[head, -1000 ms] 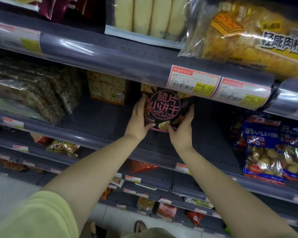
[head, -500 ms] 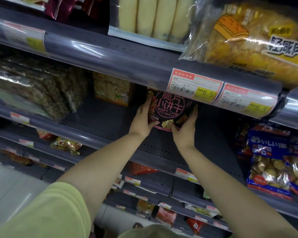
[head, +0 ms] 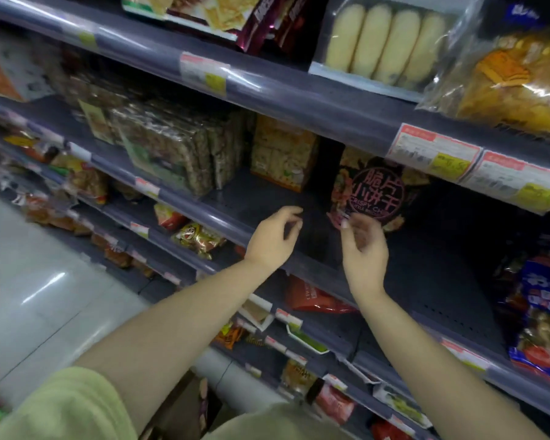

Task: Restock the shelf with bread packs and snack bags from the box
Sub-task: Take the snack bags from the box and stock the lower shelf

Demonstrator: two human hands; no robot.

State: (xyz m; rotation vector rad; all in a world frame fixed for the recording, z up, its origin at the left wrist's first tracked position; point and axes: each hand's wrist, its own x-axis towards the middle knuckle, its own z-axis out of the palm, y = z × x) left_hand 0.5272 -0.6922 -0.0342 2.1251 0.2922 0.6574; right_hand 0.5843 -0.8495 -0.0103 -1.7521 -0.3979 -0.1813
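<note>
A dark snack bag [head: 377, 190] with a pink circle and "CRISPY CHIP" lettering stands upright on the middle shelf [head: 261, 198], partly under the price-tag rail above. My left hand [head: 275, 238] hovers in front of the shelf edge, left of the bag, fingers loosely curled and empty. My right hand [head: 364, 246] is just below the bag's lower edge, fingers apart, holding nothing; its fingertips are close to the bag, and I cannot tell whether they touch. The box is not clearly in view.
Bread packs sit on the top shelf: pale rolls [head: 385, 42] and a golden loaf bag [head: 515, 87]. Clear grain-bar packs [head: 172, 147] and a yellow cracker pack [head: 283, 154] stand left of the bag. Blue snack bags [head: 543, 315] at right. Lower shelves carry more snacks.
Both hands have let go of the dark snack bag and drawn back toward the shelf edge. The bag now stands on the shelf by itself. The view has swung to the left.
</note>
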